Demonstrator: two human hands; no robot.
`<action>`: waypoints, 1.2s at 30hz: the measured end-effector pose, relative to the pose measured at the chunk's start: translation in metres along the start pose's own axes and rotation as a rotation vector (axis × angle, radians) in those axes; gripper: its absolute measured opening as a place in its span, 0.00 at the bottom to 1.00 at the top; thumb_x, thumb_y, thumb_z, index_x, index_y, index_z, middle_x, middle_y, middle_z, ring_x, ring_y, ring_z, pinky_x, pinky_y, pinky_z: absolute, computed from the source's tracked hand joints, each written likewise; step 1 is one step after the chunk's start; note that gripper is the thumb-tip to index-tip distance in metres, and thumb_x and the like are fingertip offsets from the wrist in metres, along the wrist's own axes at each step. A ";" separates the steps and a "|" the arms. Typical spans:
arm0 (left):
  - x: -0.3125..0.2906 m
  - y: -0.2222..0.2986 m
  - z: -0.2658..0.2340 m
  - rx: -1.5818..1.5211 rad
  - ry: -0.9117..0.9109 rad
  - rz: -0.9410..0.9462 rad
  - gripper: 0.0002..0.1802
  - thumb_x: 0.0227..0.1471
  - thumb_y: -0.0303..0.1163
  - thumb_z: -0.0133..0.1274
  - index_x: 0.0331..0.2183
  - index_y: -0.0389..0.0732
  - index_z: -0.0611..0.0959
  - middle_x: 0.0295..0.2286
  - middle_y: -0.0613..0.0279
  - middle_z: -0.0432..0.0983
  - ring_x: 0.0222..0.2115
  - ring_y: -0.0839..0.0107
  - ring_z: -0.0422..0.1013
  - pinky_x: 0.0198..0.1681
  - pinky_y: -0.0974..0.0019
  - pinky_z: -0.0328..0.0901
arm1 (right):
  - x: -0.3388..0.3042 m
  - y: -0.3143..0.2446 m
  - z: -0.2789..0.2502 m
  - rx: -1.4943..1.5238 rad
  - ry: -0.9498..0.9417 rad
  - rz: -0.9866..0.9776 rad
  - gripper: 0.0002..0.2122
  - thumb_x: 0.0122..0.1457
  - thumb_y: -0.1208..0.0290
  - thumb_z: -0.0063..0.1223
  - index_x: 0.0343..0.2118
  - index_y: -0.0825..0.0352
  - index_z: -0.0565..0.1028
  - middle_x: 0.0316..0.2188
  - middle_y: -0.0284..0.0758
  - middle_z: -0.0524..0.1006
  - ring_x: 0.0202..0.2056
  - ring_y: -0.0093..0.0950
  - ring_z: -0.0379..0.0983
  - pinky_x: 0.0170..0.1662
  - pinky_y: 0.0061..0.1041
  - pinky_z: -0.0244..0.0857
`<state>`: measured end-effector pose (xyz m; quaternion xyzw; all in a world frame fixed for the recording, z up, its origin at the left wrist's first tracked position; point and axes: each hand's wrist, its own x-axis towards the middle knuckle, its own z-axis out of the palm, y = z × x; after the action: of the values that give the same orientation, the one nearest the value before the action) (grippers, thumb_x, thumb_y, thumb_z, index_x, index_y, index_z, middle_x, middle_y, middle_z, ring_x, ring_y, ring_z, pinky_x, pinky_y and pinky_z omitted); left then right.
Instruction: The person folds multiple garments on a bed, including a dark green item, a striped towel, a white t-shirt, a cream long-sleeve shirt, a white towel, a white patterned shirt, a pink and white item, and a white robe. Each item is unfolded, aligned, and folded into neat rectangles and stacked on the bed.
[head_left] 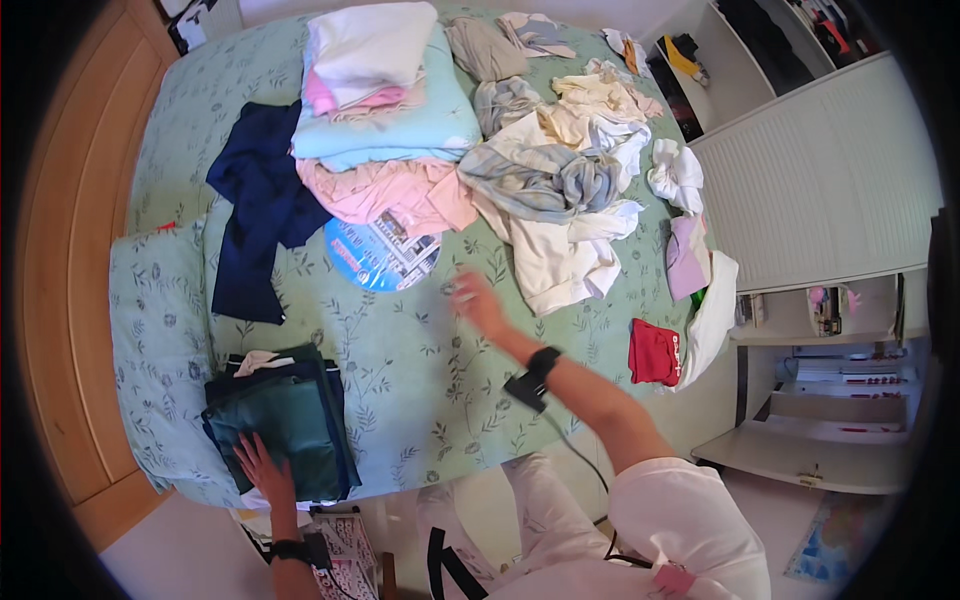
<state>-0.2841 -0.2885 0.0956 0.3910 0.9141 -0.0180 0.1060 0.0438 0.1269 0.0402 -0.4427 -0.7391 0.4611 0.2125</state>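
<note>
My left hand (262, 468) lies flat, fingers spread, on the near edge of a folded stack of dark green and navy clothes (285, 415) at the bed's near left corner. My right hand (478, 303) reaches out over the green floral bedspread (410, 360), fingers apart and blurred, holding nothing. It is nearest a cream garment (560, 262) at the edge of a loose pile of light clothes (560, 165). Both wrists wear black bands.
A navy garment (255, 210) lies spread at the left. A folded stack of white, pink and pale blue items (380, 95) sits at the far side, above a round blue printed piece (385, 255). A red item (653, 352) lies at the bed's right edge, beside a white cupboard (820, 180).
</note>
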 end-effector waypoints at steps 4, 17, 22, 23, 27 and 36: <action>-0.033 0.038 0.005 -0.334 0.058 -0.129 0.36 0.38 0.26 0.57 0.53 0.41 0.66 0.56 0.48 0.52 0.57 0.49 0.50 0.58 0.53 0.48 | 0.080 0.098 -0.192 -0.433 0.961 0.151 0.32 0.40 0.61 0.65 0.48 0.69 0.65 0.40 0.45 0.71 0.35 0.37 0.71 0.42 0.32 0.63; 0.011 0.463 -0.028 -1.280 -0.452 0.001 0.27 0.50 0.33 0.54 0.51 0.38 0.68 0.47 0.59 0.67 0.48 0.69 0.63 0.49 0.65 0.60 | 0.036 0.013 -0.307 0.491 -0.003 0.237 0.12 0.52 0.67 0.56 0.36 0.68 0.72 0.20 0.26 0.71 0.18 0.17 0.64 0.20 0.16 0.58; 0.033 0.568 -0.067 -2.068 -1.100 -0.282 0.25 0.57 0.37 0.44 0.54 0.36 0.63 0.46 0.59 0.68 0.45 0.66 0.66 0.49 0.65 0.61 | -0.105 -0.037 -0.342 0.130 -0.352 0.045 0.12 0.54 0.68 0.54 0.39 0.67 0.71 0.20 0.30 0.71 0.19 0.19 0.63 0.23 0.23 0.59; 0.027 0.581 -0.072 -2.038 -1.088 -0.257 0.25 0.57 0.36 0.45 0.53 0.36 0.64 0.45 0.59 0.68 0.45 0.66 0.66 0.48 0.65 0.61 | -0.121 -0.038 -0.346 0.082 -0.389 0.019 0.11 0.55 0.69 0.53 0.39 0.67 0.71 0.20 0.29 0.71 0.20 0.17 0.63 0.24 0.22 0.59; -0.009 0.600 -0.087 -1.716 -0.882 -0.351 0.24 0.52 0.31 0.51 0.51 0.35 0.67 0.43 0.59 0.70 0.42 0.66 0.68 0.47 0.65 0.62 | -0.155 -0.021 -0.358 0.213 -0.516 0.095 0.10 0.57 0.69 0.51 0.39 0.68 0.72 0.20 0.27 0.70 0.21 0.15 0.64 0.25 0.20 0.60; -0.074 0.528 -0.188 -1.372 -1.006 0.003 0.20 0.50 0.27 0.54 0.46 0.36 0.72 0.39 0.64 0.73 0.39 0.74 0.68 0.42 0.68 0.64 | -0.056 0.010 -0.332 0.683 -0.347 0.676 0.22 0.56 0.52 0.49 0.48 0.61 0.65 0.38 0.29 0.71 0.35 0.20 0.70 0.37 0.17 0.62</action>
<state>0.1117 0.0467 0.3211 0.1867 0.5661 0.3688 0.7132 0.3164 0.2450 0.1977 -0.4791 -0.3863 0.7860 0.0582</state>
